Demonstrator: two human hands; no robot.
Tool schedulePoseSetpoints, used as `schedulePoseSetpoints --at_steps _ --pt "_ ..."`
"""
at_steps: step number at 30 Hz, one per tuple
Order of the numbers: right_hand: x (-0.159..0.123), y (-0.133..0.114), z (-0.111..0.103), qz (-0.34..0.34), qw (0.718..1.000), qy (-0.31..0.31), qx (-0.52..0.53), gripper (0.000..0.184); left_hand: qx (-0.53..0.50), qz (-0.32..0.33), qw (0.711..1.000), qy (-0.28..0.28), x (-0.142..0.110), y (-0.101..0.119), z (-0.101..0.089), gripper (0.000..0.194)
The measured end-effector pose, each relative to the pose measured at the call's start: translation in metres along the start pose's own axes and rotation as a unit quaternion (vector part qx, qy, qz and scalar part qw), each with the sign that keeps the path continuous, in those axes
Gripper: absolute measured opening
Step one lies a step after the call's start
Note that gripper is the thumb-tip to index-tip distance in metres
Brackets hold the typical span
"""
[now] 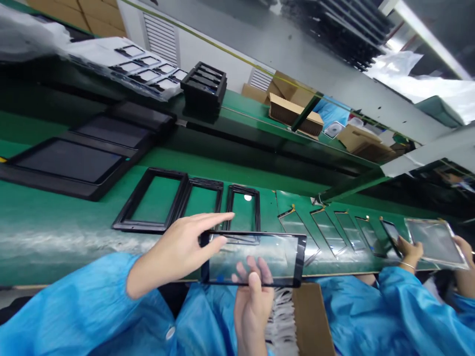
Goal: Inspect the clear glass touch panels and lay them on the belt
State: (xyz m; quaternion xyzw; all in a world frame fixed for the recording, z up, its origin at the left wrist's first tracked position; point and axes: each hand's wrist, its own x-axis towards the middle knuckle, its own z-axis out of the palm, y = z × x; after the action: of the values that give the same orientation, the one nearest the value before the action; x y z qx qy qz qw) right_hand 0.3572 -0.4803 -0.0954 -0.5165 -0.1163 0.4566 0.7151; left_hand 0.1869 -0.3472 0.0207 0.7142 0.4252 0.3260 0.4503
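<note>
A glass touch panel (237,257) with black borders stands tilted in front of me, and I can see through it. My right hand (256,296) grips its lower edge from below, thumb on the near side and fingers visible behind the glass. At the panel's upper left corner is my left hand (181,247), its index finger stretched out and its thumb apart, overlapping the glass. Whether that thumb touches the panel I cannot tell. Just beyond lie black rectangular frames (178,198) in several stacks on the green bench (85,242).
To the right several glass panels (328,232) lie in a row. A co-worker's hands (410,252) hold another panel (436,240). Dark trays with screens (70,160) stand at left. A shelf behind bears a black bin (204,86) and cartons (295,116). An open carton (311,316) sits below the bench edge.
</note>
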Motion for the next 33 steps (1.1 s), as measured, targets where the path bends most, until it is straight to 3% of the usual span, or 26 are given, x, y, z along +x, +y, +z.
schedulePoseSetpoints --at_steps 4,10,12,14,16,18,23,30,33 --pt "-0.008 0.013 0.007 -0.003 1.0 0.0 -0.009 0.05 0.079 0.11 0.987 -0.085 0.016 0.009 -0.001 0.026" --pt "-0.011 0.012 0.012 0.016 1.0 -0.019 -0.01 0.046 0.078 0.111 0.987 -0.081 0.014 -0.003 0.001 0.025" --pt "-0.005 0.0 0.012 0.033 0.997 -0.052 -0.041 0.045 0.059 0.07 0.992 -0.083 0.01 -0.008 0.0 0.028" --pt "0.002 -0.015 0.012 0.071 0.982 -0.146 -0.099 0.044 -0.025 -0.008 0.995 -0.096 0.005 -0.013 -0.002 0.036" --pt "0.011 -0.03 0.013 0.108 0.946 -0.263 -0.154 0.043 -0.142 -0.097 0.98 -0.099 0.0 -0.018 -0.003 0.043" --pt "0.019 -0.043 0.016 0.104 0.929 -0.311 -0.173 0.045 -0.221 -0.154 0.96 -0.078 -0.006 -0.021 -0.005 0.043" --pt "0.03 -0.057 0.029 -0.013 0.971 -0.18 -0.156 0.055 -0.252 -0.181 0.95 -0.036 -0.021 -0.022 -0.007 0.045" --pt "0.023 -0.054 0.039 -0.021 0.975 -0.13 -0.181 0.047 -0.27 -0.175 0.946 -0.036 -0.027 -0.03 -0.008 0.048" --pt "0.032 -0.055 0.04 -0.011 0.986 -0.093 -0.136 0.051 -0.313 -0.15 0.937 -0.045 -0.029 -0.034 -0.009 0.065"
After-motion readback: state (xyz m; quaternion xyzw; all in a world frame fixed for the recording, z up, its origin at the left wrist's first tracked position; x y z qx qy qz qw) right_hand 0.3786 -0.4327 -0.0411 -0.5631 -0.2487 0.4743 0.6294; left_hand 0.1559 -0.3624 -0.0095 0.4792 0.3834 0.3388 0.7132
